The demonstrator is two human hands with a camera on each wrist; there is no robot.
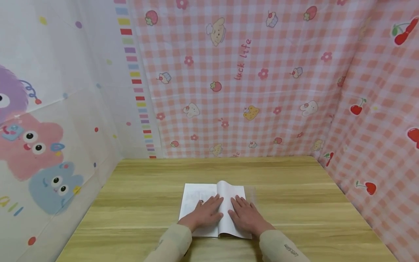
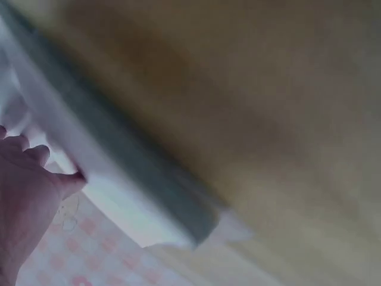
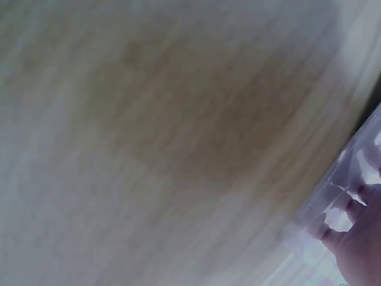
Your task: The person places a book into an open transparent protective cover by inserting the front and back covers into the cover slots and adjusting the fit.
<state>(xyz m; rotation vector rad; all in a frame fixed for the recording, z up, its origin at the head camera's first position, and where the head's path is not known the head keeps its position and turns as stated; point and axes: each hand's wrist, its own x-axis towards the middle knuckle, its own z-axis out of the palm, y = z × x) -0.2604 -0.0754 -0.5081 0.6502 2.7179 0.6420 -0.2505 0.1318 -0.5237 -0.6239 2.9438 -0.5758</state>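
Lying open on the worktop [image 1: 147,203] before you, the book [image 1: 225,193] has its right page bulging up beside the fold. Your left hand [image 1: 205,214] rests on the left page, fingertips reaching the fold, and your right hand [image 1: 246,217] on the right page. The hands are apart, fingers extended. Pink checked cloth [image 1: 242,94] hangs behind.

Head view bright, evenly lit, fairly sharp; both wrist views dimmer and soft, tabletop [image 3: 178,131] blurred, pages [image 1: 226,191] near-white.
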